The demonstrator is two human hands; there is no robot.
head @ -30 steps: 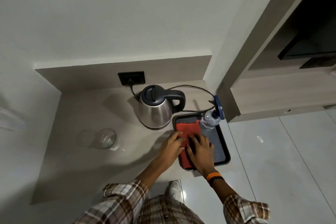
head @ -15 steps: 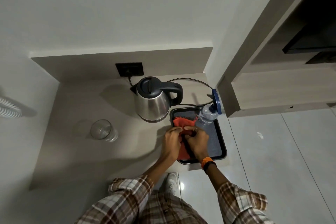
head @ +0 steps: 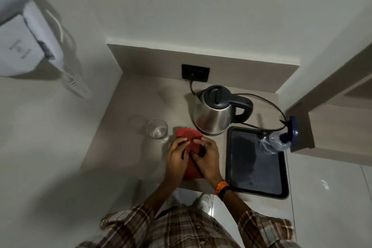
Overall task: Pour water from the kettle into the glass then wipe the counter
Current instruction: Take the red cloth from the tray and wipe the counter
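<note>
A red cloth (head: 188, 137) lies on the beige counter (head: 128, 147), between the glass and the kettle. My left hand (head: 178, 160) and my right hand (head: 207, 158) both grip the cloth and press it against the counter top. A clear glass (head: 157, 130) stands upright just left of the cloth, with a little water in it. The steel kettle (head: 216, 113) with its black lid and handle stands behind the cloth, plugged into the wall socket (head: 195, 72).
A dark tray (head: 255, 169) lies at the counter's right end with a plastic water bottle (head: 274, 143) at its far corner. The kettle's cord loops behind the tray. A white appliance (head: 24, 46) hangs on the left wall. Tiled floor lies below right.
Both hands have lifted the red cloth off the dark tray and carried it left onto the counter, beside the glass. The camera has swung left.
</note>
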